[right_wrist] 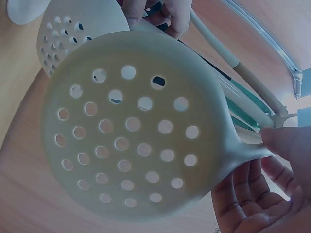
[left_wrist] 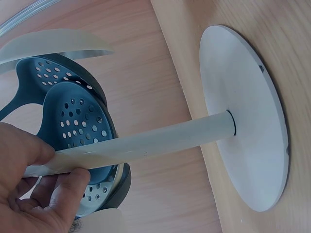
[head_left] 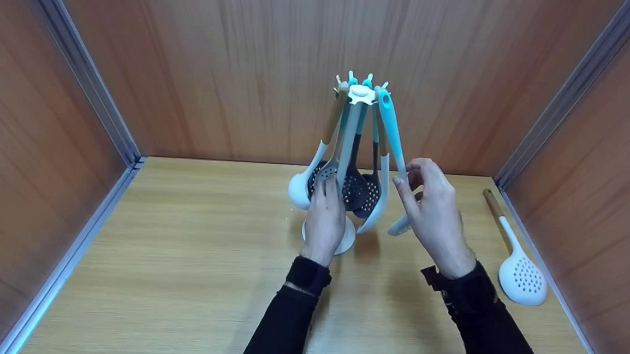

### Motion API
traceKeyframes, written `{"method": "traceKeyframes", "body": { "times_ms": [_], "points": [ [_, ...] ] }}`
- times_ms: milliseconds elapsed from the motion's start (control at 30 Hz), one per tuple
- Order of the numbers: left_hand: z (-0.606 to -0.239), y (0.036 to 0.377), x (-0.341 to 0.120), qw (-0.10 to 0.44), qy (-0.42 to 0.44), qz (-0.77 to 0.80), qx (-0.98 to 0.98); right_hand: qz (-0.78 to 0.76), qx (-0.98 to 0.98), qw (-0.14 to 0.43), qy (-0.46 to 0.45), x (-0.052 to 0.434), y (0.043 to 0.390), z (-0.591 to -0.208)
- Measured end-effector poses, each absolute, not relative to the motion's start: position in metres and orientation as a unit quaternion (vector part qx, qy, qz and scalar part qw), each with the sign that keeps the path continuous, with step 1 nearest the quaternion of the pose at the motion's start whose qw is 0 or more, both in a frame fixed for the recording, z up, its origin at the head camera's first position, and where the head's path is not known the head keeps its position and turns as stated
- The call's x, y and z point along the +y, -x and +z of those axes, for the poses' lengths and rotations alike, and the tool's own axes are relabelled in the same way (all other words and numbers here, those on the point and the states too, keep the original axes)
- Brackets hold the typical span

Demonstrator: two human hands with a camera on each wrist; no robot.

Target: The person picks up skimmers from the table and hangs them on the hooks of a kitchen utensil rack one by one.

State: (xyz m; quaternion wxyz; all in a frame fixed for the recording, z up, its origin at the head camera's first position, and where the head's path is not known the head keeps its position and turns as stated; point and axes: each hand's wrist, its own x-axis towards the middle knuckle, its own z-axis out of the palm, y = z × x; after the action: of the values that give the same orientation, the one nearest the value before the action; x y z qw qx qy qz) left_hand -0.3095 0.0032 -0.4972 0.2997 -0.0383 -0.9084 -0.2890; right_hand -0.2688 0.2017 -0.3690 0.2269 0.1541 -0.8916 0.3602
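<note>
A white utensil stand with hooks at its top stands on a round white base. My left hand pinches the stand's pole between thumb and fingers. My right hand pinches the pale neck of a skimmer, whose turquoise handle leans up against the stand's top; whether it hangs on a hook I cannot tell. Around the pole hang a white ladle, dark blue slotted utensils and a white utensil with a wooden handle. My left fingers partly cover a grey slotted one.
On the table's right side lies a white skimmer with a wooden handle, close to the right wall. Wood-grain panels with grey metal edges enclose the table at left, back and right.
</note>
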Motion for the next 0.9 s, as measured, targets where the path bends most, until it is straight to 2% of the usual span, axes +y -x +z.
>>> {"method": "traceKeyframes", "body": {
  "times_ms": [167,700,900],
  "points": [
    [-0.4976,0.3099,0.0033,0.31,0.037,-0.286,-0.906,0.356,-0.891,0.229,-0.161,0.2002,0.2686,-0.3695],
    [-0.4951,0.3087,0.0019,0.273,0.029,-0.308,-0.911,0.348,-0.904,0.202,-0.144,0.198,0.2681,-0.3705],
    [-0.4949,0.3088,0.002,0.283,0.034,-0.301,-0.91,0.35,-0.902,0.206,-0.145,0.1984,0.2681,-0.3729]
  ]
}}
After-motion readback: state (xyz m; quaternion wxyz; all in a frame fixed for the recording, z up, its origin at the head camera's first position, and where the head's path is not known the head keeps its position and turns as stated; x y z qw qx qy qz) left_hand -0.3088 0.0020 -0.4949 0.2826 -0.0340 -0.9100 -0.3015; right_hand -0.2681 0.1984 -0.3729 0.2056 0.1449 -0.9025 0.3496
